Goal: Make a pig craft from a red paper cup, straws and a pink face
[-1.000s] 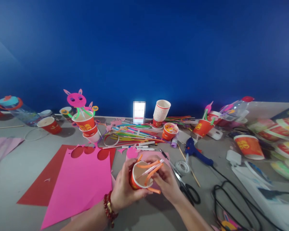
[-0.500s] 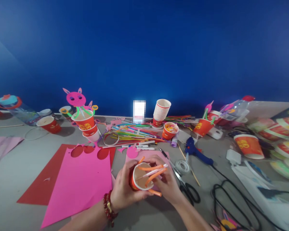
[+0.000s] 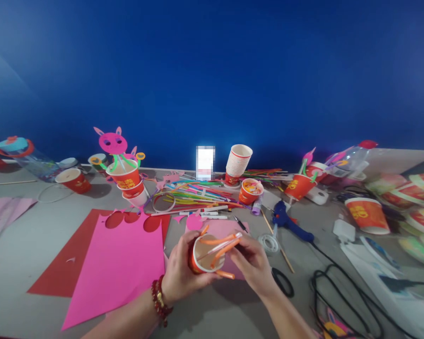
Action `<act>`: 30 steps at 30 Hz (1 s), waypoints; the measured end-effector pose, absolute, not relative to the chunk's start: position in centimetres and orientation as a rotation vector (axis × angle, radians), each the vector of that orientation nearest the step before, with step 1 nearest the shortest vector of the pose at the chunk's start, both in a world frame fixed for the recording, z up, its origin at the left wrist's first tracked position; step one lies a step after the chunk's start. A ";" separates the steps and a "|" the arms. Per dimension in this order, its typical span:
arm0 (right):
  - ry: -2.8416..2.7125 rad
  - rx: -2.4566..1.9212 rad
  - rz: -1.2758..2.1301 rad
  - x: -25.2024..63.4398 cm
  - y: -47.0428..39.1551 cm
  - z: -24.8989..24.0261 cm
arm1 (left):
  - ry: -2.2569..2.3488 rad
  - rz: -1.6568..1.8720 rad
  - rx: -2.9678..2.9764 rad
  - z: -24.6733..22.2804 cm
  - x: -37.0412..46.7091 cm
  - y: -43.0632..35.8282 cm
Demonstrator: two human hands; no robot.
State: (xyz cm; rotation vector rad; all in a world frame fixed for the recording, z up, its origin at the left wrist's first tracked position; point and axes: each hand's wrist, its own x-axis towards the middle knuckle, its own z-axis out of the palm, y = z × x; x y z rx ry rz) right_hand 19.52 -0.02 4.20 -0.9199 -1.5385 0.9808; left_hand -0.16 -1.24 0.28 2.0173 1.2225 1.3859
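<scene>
A red paper cup (image 3: pixel 195 260) with a white rim is tilted toward me, and my left hand (image 3: pixel 179 269) is wrapped round its left side. Orange pipe cleaners (image 3: pixel 222 254) and a pale straw-like stick rise out of the cup's mouth, and orange ends poke out past the rim at top and bottom. At the upper tips of these, my right hand (image 3: pixel 251 261) is closed, with thumb and fingers pinching near the ends. Under the hands lies pink paper (image 3: pixel 229 230). Scissors (image 3: pixel 282 282) lie beside my right hand, partly hidden by it.
A bright pink sheet (image 3: pixel 123 263) lies on red paper at left. Behind are a cup puppet with a pink animal face (image 3: pixel 113 142), many pipe cleaners (image 3: pixel 194 193) and stacked cups (image 3: pixel 239 162). A blue glue gun (image 3: pixel 291 223) trails a black cord (image 3: pixel 339 268) at right.
My right hand has moved off the cup's side up to the tips of the orange pipe cleaners. The left hand keeps its hold on the cup.
</scene>
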 end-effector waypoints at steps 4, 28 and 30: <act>-1.637 -0.865 1.177 19.9 0.1 4.8 | 1.261 1.427 2.092 0.1 -0.3 -1.1; -1.605 -0.958 1.443 19.9 -0.2 4.2 | 1.182 1.319 2.095 0.9 -0.2 -0.9; -1.616 -0.945 1.400 19.5 -0.3 4.4 | 1.172 1.327 2.070 0.8 -0.2 -0.9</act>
